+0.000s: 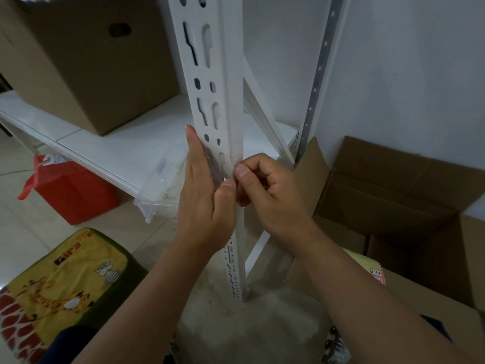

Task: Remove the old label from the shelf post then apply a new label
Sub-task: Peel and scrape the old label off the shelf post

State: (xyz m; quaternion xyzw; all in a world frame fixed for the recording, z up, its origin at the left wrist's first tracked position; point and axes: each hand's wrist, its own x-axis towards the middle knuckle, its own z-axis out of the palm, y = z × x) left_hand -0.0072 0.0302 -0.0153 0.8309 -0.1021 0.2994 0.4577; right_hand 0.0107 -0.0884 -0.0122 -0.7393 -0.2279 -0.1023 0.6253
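The white slotted shelf post (210,82) stands upright in the middle of the view. A clear, shiny label (215,166) lies over its front face, just above my thumbs. My left hand (207,206) lies flat along the post's left side, fingers straight and pointing up, thumb pressing on the front face. My right hand (267,190) is at the post's right corner, fingers curled, thumb and forefinger pinching the label's right edge. How much of the label is stuck down I cannot tell.
A closed cardboard box (78,61) sits on the white shelf board (118,143). Under it are a clear plastic tray (162,185) and a red bag (70,190). A yellow giraffe cushion (60,282) is lower left; an open cardboard box (393,200) stands right.
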